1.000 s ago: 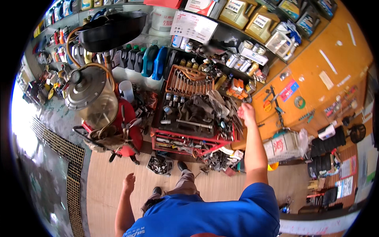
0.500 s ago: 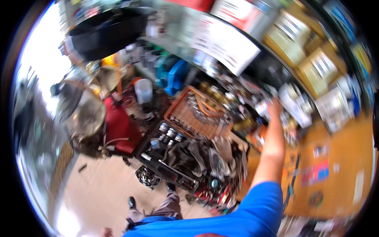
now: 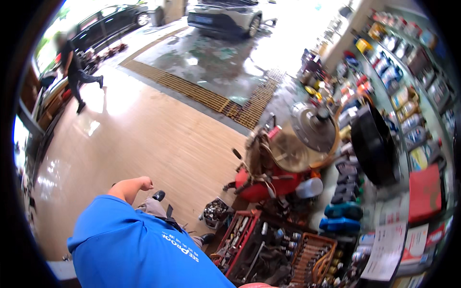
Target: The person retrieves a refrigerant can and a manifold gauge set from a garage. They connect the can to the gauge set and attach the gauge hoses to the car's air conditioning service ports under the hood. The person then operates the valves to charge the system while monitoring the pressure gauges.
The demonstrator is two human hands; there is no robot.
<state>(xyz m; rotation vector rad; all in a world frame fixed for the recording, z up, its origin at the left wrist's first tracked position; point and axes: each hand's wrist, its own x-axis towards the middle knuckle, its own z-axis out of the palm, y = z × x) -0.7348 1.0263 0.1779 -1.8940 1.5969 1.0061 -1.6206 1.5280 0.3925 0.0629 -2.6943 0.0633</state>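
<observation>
My left hand hangs out in front of my blue sleeve, over the pale floor. Its fingers are curled closed, and nothing shows in them. It touches nothing and is apart from the tools. No part of my right hand shows. The closest things to my left hand are my own shoe and, farther right, a bin of small metal parts on the floor. Beyond the bin, open tool trays hold sockets and hand tools, among them an orange tray with a row of wrenches.
A red machine with a round metal-topped drum stands right of centre. Bottle-filled shelves line the right side; a black basin is before them. Floor grating borders a wet bay with a car. Someone walks at far left.
My view has swung left from the shelves and workbench toward the open floor and car bay. My right arm, earlier stretched toward the bench items, has left view; my left hand shows more fully.
</observation>
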